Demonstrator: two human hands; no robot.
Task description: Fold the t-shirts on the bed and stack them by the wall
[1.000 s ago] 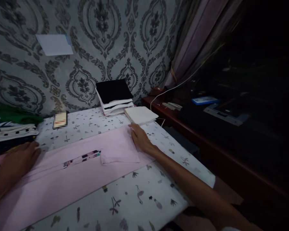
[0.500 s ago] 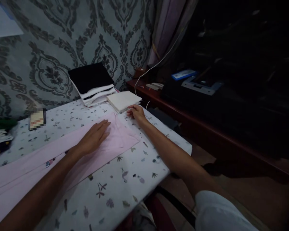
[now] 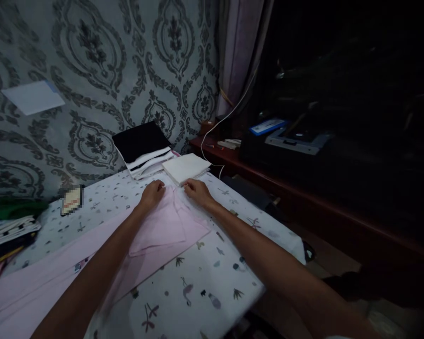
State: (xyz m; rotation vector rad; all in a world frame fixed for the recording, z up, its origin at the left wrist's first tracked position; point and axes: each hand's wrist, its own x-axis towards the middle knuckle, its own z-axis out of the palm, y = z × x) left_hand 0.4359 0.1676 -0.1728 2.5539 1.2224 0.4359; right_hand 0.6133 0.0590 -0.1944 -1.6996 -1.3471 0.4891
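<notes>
A pink garment [image 3: 162,226] lies spread over the patterned white tablecloth [image 3: 183,287], with a folded-over section at its far right end. My left hand [image 3: 154,194] pinches the far edge of that section. Close to the cream folded cloth [image 3: 186,167], my right hand [image 3: 197,190] has its fingers closed near the garment's far corner; what they hold, if anything, is too small to make out. Behind the left hand stands a stack of folded black and white clothes [image 3: 141,143].
Folded clothes [image 3: 10,233] are piled at the table's left edge, near a small blurred box [image 3: 71,199]. A dark red wooden ledge [image 3: 247,165] runs along the right, with a white cable [image 3: 226,117] above it. A patterned wall stands behind.
My left hand has gone from lying flat on the garment to pinching its far edge. More of the folded section shows. My right hand's fingers have closed. The view has shifted.
</notes>
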